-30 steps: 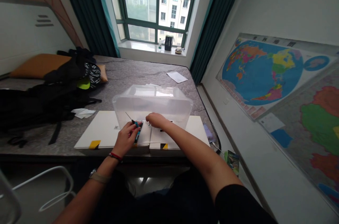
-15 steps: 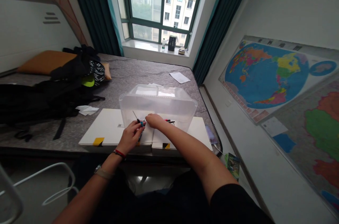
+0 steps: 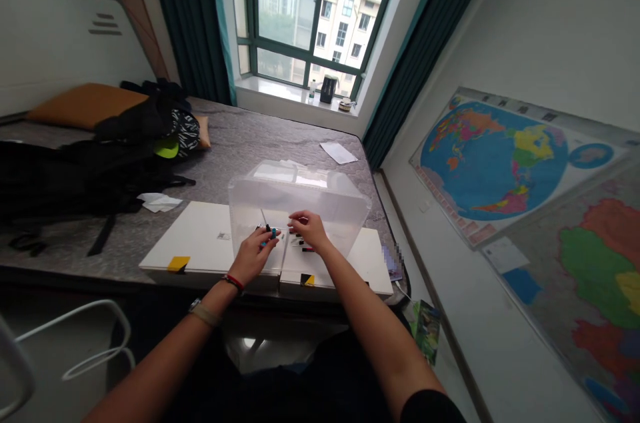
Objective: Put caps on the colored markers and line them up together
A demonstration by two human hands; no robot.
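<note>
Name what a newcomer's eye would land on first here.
Probably the big colourful world map on the right-hand wall, then the bright window at the back, between dark green curtains. Lower centre, the clear plastic bin stands out, with the left hand and right hand close together at it.

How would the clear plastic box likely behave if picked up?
The clear plastic box would probably feel light for its size, since its walls look thin and see-through. It likely keeps its shape, judging by its straight edges. Its smooth-looking sides might slip.
</note>
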